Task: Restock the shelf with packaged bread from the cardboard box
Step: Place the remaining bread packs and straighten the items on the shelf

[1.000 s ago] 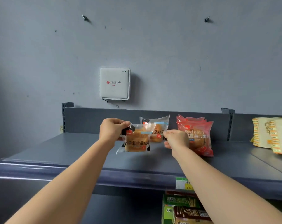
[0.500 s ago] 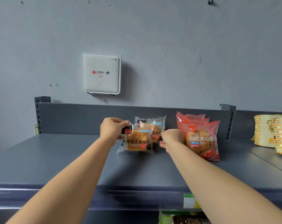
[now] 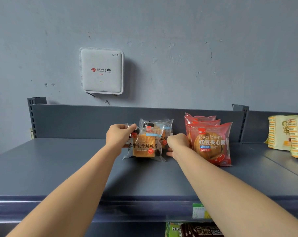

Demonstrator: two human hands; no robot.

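Both hands [image 3: 120,136] gripping toast packet [image 3: 144,145], upright on shelf [image 3: 59,168]

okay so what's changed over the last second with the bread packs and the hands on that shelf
The front clear toast pack came down from slightly raised to resting on the shelf, in front of the second clear pack. The left hand still pinches its top corner, and the right hand stays at its right edge. The red bean packs did not move.
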